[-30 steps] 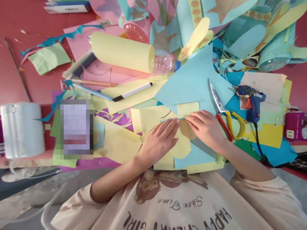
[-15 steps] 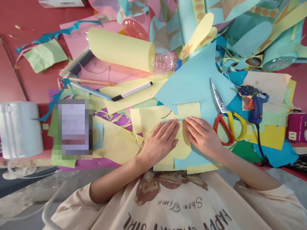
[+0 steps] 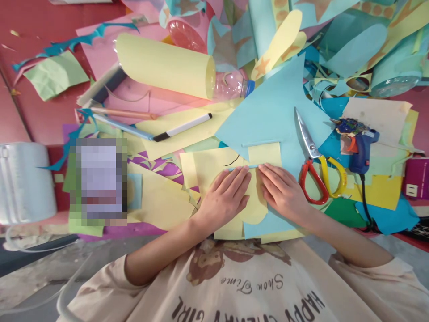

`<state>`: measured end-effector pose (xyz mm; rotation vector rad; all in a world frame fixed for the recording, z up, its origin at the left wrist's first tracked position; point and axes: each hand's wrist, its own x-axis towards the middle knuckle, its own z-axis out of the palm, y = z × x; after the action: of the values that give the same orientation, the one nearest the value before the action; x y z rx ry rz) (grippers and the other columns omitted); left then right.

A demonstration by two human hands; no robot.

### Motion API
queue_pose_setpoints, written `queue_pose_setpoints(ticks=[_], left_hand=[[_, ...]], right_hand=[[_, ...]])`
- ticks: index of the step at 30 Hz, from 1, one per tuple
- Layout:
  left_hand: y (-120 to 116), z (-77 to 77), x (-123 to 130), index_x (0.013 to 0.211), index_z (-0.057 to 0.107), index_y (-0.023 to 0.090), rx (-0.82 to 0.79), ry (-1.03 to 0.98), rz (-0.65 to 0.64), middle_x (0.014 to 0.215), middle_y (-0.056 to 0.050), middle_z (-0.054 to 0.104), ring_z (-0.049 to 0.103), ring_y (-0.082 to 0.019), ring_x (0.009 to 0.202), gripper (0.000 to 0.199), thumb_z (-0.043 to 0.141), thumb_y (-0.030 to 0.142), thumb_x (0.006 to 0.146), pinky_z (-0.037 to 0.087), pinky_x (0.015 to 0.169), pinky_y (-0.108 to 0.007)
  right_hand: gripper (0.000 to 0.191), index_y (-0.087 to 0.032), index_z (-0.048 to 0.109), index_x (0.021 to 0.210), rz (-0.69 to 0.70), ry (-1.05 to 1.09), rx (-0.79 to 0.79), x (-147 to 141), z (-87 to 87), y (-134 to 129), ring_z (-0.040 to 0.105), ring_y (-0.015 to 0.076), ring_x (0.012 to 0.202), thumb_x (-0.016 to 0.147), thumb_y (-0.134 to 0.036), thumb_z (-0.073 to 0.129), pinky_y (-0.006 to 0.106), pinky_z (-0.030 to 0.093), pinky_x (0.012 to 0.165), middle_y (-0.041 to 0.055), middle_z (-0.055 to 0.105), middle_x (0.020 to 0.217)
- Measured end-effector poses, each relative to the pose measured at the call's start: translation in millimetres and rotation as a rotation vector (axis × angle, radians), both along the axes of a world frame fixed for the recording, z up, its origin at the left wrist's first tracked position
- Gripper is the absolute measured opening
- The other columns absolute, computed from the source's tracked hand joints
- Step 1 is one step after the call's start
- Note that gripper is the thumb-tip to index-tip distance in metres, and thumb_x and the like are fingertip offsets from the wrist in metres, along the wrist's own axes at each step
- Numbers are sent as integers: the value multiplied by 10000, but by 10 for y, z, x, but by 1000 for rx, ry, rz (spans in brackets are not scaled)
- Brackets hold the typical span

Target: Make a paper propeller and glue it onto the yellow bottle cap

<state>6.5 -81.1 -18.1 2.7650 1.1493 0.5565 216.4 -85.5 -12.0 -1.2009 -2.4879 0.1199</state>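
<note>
My left hand (image 3: 228,192) lies flat, fingertips on a thin rolled blue paper strip (image 3: 253,166). The fingertips of my right hand (image 3: 281,190) rest on the strip's right end, its fingers stretched out and close together. Beneath both hands is pale yellow paper (image 3: 256,201). A second thin blue roll (image 3: 261,143) lies just beyond, along the top edge of a small yellow piece (image 3: 264,154). On the yellow sheet left of it is a short black curved line (image 3: 232,161).
Scissors (image 3: 313,156) and a blue glue gun (image 3: 362,150) lie at right. A marker (image 3: 182,127), a yellow paper tube (image 3: 166,67) and a plastic bottle (image 3: 229,85) lie beyond my hands. A white case (image 3: 27,181) stands at far left.
The view has shifted slightly, so outer objects appear a little displaced. My hands stay in place on the blue strip.
</note>
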Motion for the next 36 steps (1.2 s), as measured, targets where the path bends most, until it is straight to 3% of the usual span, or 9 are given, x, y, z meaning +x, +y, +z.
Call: queue_pose_setpoints(ticks=[15,20,24,28,31,36], left_hand=[[31,58,17,1201,602,64,66,84,-8,1275,-166,652,639,-252,1151,362,455,258,933,475,991,-402],[4,44,12,1239,578,58,37,110,-8,1304,-167,633,611,-259,1197,374,479,249,933,444,1032,-407],[-13,31,11,1245,567,52,33,115,-11,1324,-172,617,601,-270,1213,377,492,248,931,444,1037,-419],[12,67,1,1207,575,64,39,100,-4,1302,-162,635,627,-265,1177,341,500,241,926,485,1007,-415],[63,136,-33,1199,568,78,-9,50,-27,1287,-155,646,636,-255,1164,318,516,224,921,520,978,-401],[198,243,-131,1175,575,134,-163,-85,-47,1313,-147,625,625,-252,1179,267,538,180,914,541,967,-412]], right_hand=[[348,-73,638,1212,18,-34,43,5,25,20,641,262,1159,882,-79,527,409,580,943,156,685,1229],[313,-148,613,1180,-13,180,-185,59,147,94,662,227,1135,902,-59,502,386,594,923,134,696,1206],[125,-205,583,959,-178,370,-389,158,260,178,685,209,1087,904,-104,536,369,598,878,117,680,1229],[68,-227,566,885,-293,406,-384,251,304,287,729,170,856,900,-162,576,321,603,764,59,735,1099],[69,-228,599,903,-259,366,-292,276,325,374,717,153,759,905,-164,572,295,590,714,51,750,1045],[81,-198,626,973,-87,190,-246,208,308,470,691,230,955,922,-213,566,364,571,805,98,713,1038]])
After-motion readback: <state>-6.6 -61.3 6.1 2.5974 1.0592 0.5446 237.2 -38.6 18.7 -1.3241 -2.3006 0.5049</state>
